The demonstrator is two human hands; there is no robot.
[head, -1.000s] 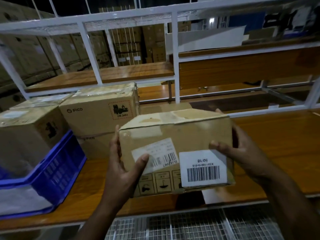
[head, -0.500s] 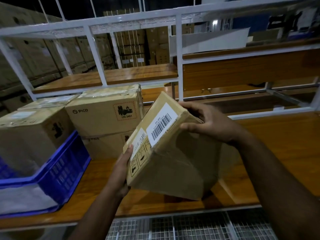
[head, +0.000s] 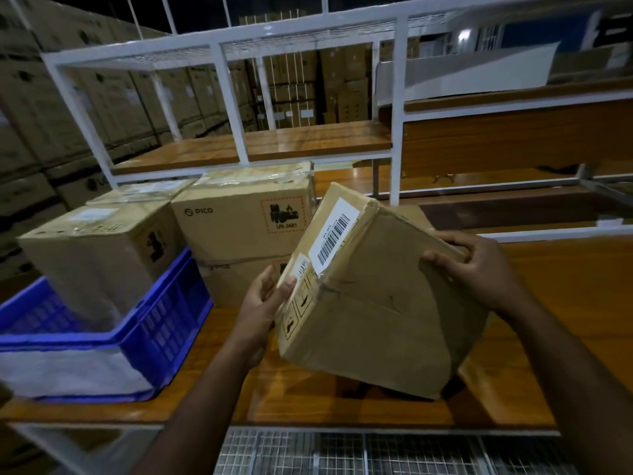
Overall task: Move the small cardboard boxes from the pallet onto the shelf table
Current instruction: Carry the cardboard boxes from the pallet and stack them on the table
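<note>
Over the wooden worktop (head: 565,303), my left hand (head: 263,303) at nine o'clock and right hand (head: 479,265) at two o'clock grip the tipped box (head: 370,303), I think to set it flat.

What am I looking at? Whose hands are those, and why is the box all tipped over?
The picture comes from a camera worn on a person's head, so you see what they see when they look down at their own hands. The left hand and the right hand hold a small cardboard box, tilted, over a wooden shelf table. A white barcode label is stuck on the box. Behind it, two brown boxes marked PICO are stacked one on the other. At the left, a blue plastic crate holds another cardboard box. White metal shelf bars rise behind.
</note>
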